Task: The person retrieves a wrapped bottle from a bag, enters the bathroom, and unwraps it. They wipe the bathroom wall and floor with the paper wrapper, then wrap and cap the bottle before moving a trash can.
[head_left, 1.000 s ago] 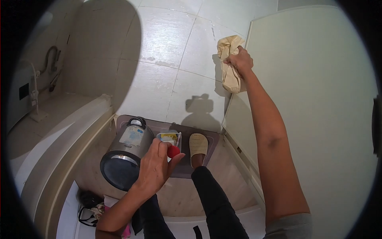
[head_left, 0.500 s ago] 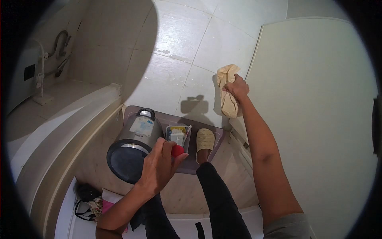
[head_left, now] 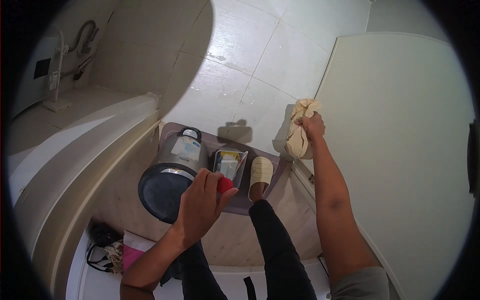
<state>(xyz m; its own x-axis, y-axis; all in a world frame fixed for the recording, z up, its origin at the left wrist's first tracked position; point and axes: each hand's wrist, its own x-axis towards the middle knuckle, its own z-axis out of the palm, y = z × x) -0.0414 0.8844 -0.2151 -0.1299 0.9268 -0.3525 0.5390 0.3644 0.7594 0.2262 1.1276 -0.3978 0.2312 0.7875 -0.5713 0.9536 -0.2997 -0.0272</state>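
Observation:
My left hand [head_left: 201, 202] is closed on a round red object [head_left: 225, 185]; the rest of it is hidden by the fingers. It is above the mat, in front of a silver cylindrical bin [head_left: 186, 152] with a dark round lid [head_left: 167, 194]. A crumpled beige cloth [head_left: 298, 142] is bunched under my right hand [head_left: 313, 127], whose fingers grip it. The cloth is near the lower edge of the pale door panel [head_left: 395, 130], over the light tiles.
Below lies a purple-grey mat [head_left: 241, 200], with a small box [head_left: 230, 164] of packets and a cream slipper [head_left: 261, 172] on my foot. A curved white rim [head_left: 115, 117] runs along the left. Floral and pink items [head_left: 134, 252] lie lower left. Wet spots mark the floor tiles [head_left: 220, 90].
The view has shifted a little. My right hand and the cloth have moved down and to the right in the view. My left hand keeps its grip on the red object.

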